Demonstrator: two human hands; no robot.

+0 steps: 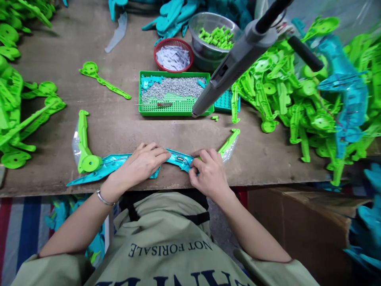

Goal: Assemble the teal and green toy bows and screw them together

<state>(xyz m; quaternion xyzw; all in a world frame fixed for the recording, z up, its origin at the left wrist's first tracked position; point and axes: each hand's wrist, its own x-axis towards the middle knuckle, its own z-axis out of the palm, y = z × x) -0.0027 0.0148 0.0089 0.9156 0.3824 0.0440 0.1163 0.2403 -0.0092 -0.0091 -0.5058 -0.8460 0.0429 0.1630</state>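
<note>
A blue plastic toy shell half [114,160], shaped like a bow, lies with its inside up near the table's front edge. Thin wires and a small metal part [180,158] show inside it. At its left end sits a green arm [84,139] with a round hub and a clear plastic piece; a similar green arm [229,141] juts from the right end. My left hand [145,161] lies over the middle of the shell, fingers bent around it. With curled fingers, my right hand [210,171] pinches at the shell's right part; its fingertips are partly hidden.
Beyond my hands stands a green tray [175,110] of screws with a screwdriver [160,104]. A grey electric screwdriver [229,67] hangs down over its right corner. Green parts pile up left [18,111] and right [285,87]. A red basket [156,59] and metal bowl [193,29] stand behind.
</note>
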